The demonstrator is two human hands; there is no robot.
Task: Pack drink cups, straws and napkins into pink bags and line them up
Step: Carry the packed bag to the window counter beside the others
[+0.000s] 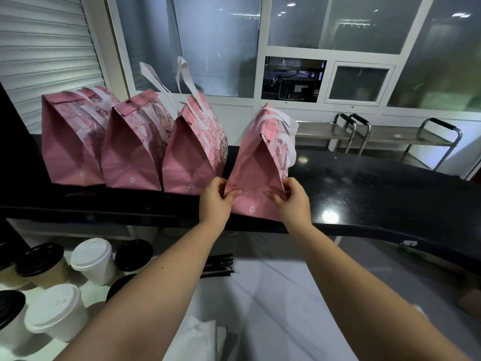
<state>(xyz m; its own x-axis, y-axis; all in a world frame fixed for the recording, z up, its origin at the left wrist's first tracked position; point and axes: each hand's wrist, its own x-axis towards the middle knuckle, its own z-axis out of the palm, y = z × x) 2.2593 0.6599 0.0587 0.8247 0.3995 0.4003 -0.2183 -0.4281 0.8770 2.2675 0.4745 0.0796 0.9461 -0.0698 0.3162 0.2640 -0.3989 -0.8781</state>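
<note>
We are looking down over two bare forearms reaching toward a raised black tabletop. We are counting four pink bags on it. Three are standing closed and side by side from ten to eleven o'clock, handles sticking up. The fourth bag is sitting at twelve o'clock, a little apart from the third and nearer the tabletop's front edge.

The left hand is closing its grip on that bag's lower left corner, pinching the paper. The right hand is pinching the lower right corner in the same way. We are judging this as the lining-up step for the fourth bag: packed, by the look of it, and not yet in line with the row.

More packing seems to be waiting. On the lower white tabletop, at eight o'clock, we are counting two white-lidded cups and five black-lidded cups, one partly hidden behind the left forearm. A small bundle of dark straws is lying near the centre, too blurred for counting. White napkins are lying at six o'clock; we cannot tell how many.
</note>
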